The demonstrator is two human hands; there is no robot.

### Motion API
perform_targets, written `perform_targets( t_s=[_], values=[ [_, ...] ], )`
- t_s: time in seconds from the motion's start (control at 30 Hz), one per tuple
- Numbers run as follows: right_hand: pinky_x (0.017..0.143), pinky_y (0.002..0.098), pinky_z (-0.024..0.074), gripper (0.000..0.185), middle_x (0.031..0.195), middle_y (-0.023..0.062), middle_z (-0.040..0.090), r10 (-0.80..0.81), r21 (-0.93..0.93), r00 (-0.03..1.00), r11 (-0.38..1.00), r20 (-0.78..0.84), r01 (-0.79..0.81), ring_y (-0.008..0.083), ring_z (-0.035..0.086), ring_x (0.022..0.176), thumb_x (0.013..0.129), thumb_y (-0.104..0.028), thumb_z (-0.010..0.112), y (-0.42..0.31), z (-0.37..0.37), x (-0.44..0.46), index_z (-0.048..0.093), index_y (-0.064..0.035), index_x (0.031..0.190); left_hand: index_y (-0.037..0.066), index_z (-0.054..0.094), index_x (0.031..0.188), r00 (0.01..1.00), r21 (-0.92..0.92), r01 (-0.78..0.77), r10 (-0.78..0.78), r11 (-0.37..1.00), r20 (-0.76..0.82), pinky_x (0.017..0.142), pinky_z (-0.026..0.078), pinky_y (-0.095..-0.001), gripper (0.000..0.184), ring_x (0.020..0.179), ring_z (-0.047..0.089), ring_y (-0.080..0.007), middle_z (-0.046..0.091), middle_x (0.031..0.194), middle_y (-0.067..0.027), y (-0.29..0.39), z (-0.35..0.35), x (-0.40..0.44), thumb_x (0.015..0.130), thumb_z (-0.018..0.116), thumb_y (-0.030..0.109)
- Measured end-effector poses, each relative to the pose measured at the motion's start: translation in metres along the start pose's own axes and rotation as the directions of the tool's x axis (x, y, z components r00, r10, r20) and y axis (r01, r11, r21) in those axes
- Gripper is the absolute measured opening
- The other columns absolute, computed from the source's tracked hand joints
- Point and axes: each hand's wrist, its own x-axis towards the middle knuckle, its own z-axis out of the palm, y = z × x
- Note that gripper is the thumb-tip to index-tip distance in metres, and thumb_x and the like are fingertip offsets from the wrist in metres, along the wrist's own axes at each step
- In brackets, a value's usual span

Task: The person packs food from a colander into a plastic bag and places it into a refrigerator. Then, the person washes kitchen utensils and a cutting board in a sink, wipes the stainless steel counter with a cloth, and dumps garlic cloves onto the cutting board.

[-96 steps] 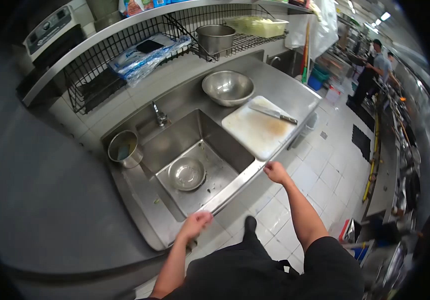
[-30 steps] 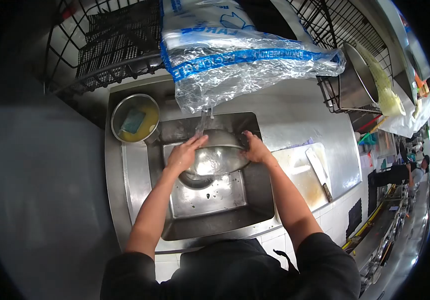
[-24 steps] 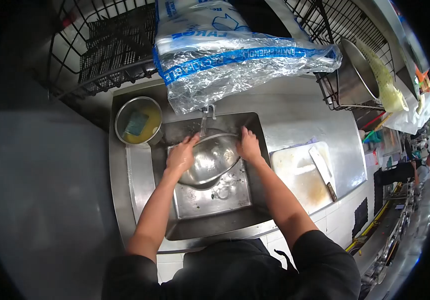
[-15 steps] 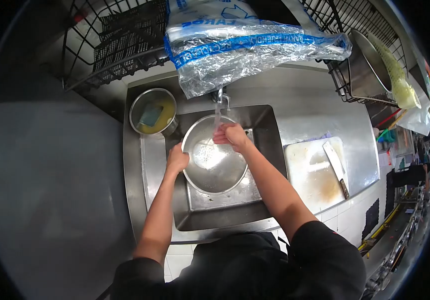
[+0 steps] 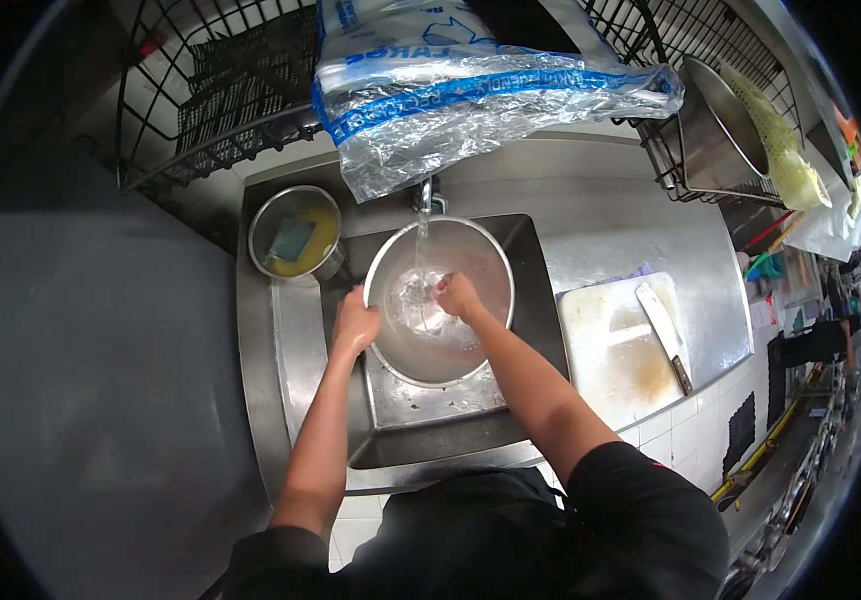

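Note:
Water runs from the faucet into a large metal bowl, which is held over the sink with its opening facing up. My left hand grips the bowl's left rim, fingers wrapped round it. Inside the bowl, beside the stream, is my right hand; its fingers are curled and partly blurred by the splashing water, so I cannot make out whether they hold anything.
Left of the sink stands a metal pot with yellowish liquid and a green pad. A knife lies on the white cutting board at the right. Plastic bags overhang from the wire rack. A person is far right.
The bowl was tilted between both hands and now faces upward under the stream. My right hand left its rim and moved inside, lately lower into the bowl. My left hand still holds the left rim.

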Motion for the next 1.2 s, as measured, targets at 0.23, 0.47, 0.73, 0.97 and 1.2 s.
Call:
perform_targets(
  t_s=[0.23,0.47,0.73,0.97,1.2],
  values=[
    [0.066,0.0415,0.0507,0.025,0.073,0.0157,0.067,0.012,0.001,0.992,1.000,-0.127,-0.012,0.0308,0.066,0.070,0.071,-0.024,0.079,0.002,0.028,-0.041,0.067,-0.0031,0.077,0.007,0.059,0.124,0.999,-0.012,-0.052,0.052,0.999,-0.015,0.091,0.048,-0.0410,0.044,0.108,0.062,-0.0380,0.066,0.111,-0.0211,0.004,-0.003,-0.018,0.081,0.050,0.005],
    [0.071,0.0432,0.0503,0.023,0.078,0.0185,0.066,-0.019,-0.037,0.990,0.999,-0.143,0.014,0.0357,0.065,0.077,0.078,-0.023,0.073,-0.003,0.052,-0.052,0.065,-0.0022,0.081,0.013,0.052,0.135,0.983,0.055,-0.157,0.162,0.986,-0.089,0.087,0.049,-0.0427,0.055,0.101,0.064,-0.0401,0.065,0.110,-0.0241,0.010,-0.002,-0.028,0.081,0.049,0.005],
    [0.069,0.0448,0.0487,0.017,0.075,0.0209,0.062,-0.099,-0.001,0.989,0.995,-0.110,0.099,0.0380,0.061,0.075,0.078,-0.018,0.062,-0.001,0.051,-0.045,0.059,-0.0014,0.076,0.014,0.048,0.140,0.975,0.101,-0.188,0.198,0.977,-0.102,0.078,0.051,-0.0454,0.061,0.085,0.066,-0.0423,0.065,0.101,-0.0265,0.012,-0.005,-0.029,0.079,0.050,0.005],
    [0.083,0.0485,0.0454,0.029,0.104,0.0227,0.060,-0.278,-0.183,0.951,0.950,-0.134,0.252,0.0362,0.058,0.098,0.082,-0.022,0.061,0.011,0.041,-0.051,0.060,-0.0026,0.104,0.014,0.048,0.140,0.965,0.140,-0.180,0.202,0.974,-0.165,0.079,0.051,-0.0479,0.063,0.087,0.065,-0.0434,0.064,0.103,-0.0274,0.010,-0.006,-0.025,0.078,0.048,0.003],
    [0.096,0.0560,0.0387,0.050,0.139,0.0179,0.042,-0.440,-0.533,0.897,0.768,-0.035,0.356,0.0366,0.042,0.125,0.092,-0.035,0.052,-0.021,0.045,-0.090,0.050,-0.0091,0.135,0.013,0.047,0.139,0.998,0.136,-0.029,0.037,0.990,-0.055,0.087,0.049,-0.0470,0.063,0.101,0.061,-0.0428,0.060,0.121,-0.0220,0.039,-0.013,-0.031,0.078,0.048,0.001]
  ],
)
